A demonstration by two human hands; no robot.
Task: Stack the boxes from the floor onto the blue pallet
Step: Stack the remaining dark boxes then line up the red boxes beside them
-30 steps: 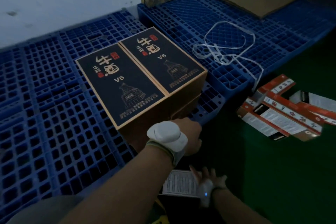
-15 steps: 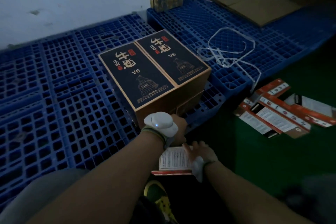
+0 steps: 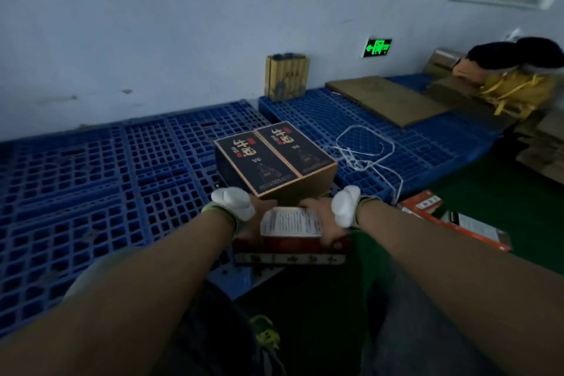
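Both hands hold a flat red box (image 3: 291, 243) with a white printed top, lifted in front of me at the pallet's near edge. My left hand (image 3: 254, 223) grips its left end and my right hand (image 3: 325, 224) grips its right end. Just beyond it, two black boxes (image 3: 274, 159) with gold lettering lie side by side on top of brown boxes on the blue pallet (image 3: 106, 186). More red boxes (image 3: 454, 220) lie on the green floor to the right.
A second blue pallet (image 3: 351, 119) to the right carries a loose white strap (image 3: 363, 149), flat cardboard sheets (image 3: 387, 101) and an upright yellow box (image 3: 287, 76) by the wall. Stacked cartons and a dark bundle (image 3: 515, 70) sit at far right. My shoe (image 3: 265, 333) is below.
My right hand took hold of the red box on the floor, my left hand left the stacked boxes and joined it, and the box rose. The view tilted up toward the wall.
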